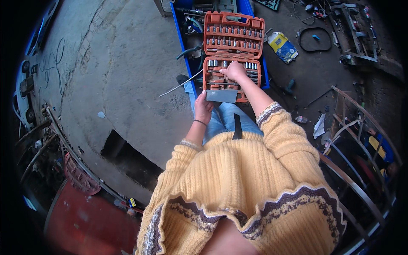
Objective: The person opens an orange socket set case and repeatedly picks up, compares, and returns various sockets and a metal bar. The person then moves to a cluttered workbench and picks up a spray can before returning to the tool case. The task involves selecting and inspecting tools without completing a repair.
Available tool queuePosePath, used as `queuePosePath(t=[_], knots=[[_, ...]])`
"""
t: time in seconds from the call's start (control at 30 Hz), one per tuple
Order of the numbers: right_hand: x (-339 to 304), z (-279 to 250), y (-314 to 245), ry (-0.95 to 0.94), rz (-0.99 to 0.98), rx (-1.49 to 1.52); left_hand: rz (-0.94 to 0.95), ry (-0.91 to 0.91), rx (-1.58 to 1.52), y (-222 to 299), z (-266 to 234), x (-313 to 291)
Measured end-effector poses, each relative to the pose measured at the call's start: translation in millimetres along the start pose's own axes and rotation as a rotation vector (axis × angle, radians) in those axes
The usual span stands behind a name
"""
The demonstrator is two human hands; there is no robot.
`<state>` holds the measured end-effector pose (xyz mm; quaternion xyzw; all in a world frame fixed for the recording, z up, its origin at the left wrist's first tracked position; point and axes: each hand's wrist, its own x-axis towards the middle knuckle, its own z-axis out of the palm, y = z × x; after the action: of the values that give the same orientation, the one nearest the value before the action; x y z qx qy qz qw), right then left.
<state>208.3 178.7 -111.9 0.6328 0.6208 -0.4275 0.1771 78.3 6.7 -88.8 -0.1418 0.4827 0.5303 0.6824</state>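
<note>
An orange socket set case [233, 37] lies open, its lid toward the far side with rows of small bits in it. Its near half carries chrome sockets [215, 63] and longer tools. My left hand [202, 108] is at the near left corner, thumb against the edge of a flat grey sheet [222, 96] that lies over the front of the case. I cannot tell whether this hand also grips the case. My right hand [235, 72] reaches into the near half, fingers bent together just below the sockets. Whatever is between its fingertips is hidden.
Under the case stands a blue tray [182, 39] holding pliers [189, 51] and other tools. To the right lie a yellow-blue packet [282, 47] and a black belt [315, 39]. A dark pit [129, 157] opens in the floor at left. Metal frames [357, 131] stand at right.
</note>
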Motion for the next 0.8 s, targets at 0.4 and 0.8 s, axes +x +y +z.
queuePosePath(t=[0.4,0.8], knots=[[-8,5,-6,0.138,0.036,-0.068,-0.013,-0.033,-0.128,-4,-7,11],[-9,0,6,0.056,-0.122,0.142,-0.023,0.162,-0.165,-4,3,15]])
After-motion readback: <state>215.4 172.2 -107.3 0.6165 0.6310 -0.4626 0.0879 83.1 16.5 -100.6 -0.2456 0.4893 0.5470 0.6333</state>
